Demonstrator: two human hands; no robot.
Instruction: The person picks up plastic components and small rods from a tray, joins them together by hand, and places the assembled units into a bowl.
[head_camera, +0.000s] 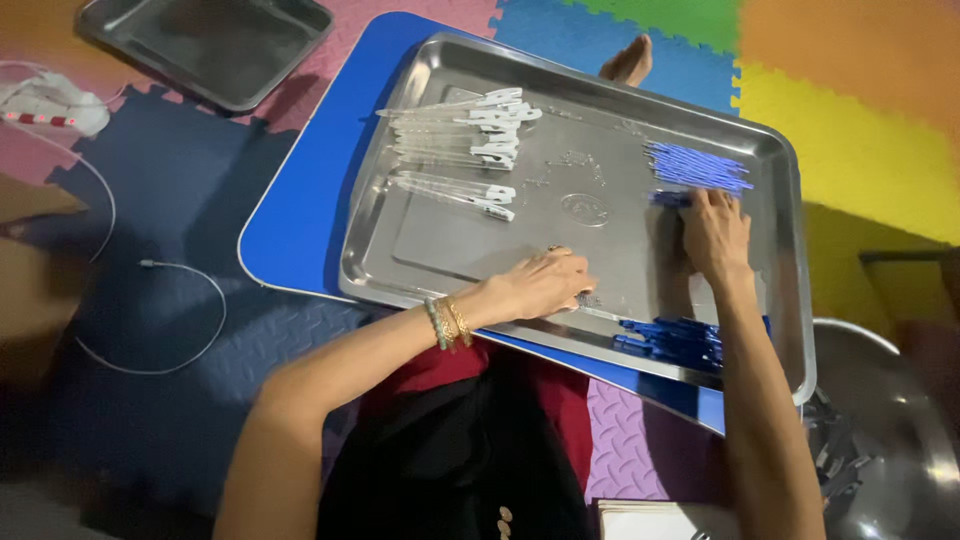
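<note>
Nearest the viewer, a cluster of dark blue pieces (672, 340) is lying at the near rim of the steel tray (470, 240), just right of the left hand (540, 285). That hand is resting palm down on the tray floor with fingers curled loosely toward a thin clear piece beside it; whether it is pinching anything cannot be told. Bangles (447, 322) are showing on its wrist. Farther in, the right hand (714, 232) is reaching straight ahead with its forearm running along the tray's right side, fingers bent down and touching a small blue piece (668, 199) at its fingertips; a firm grip is not clear. Just beyond those fingertips a row of blue sticks (698, 167) is lying with long axes running left to right, so the right hand is the nearer one. Well apart, at the far left, clear tubes with white caps (465, 135) are lying likewise crosswise. The tray is sitting on a blue counter (300, 200).
</note>
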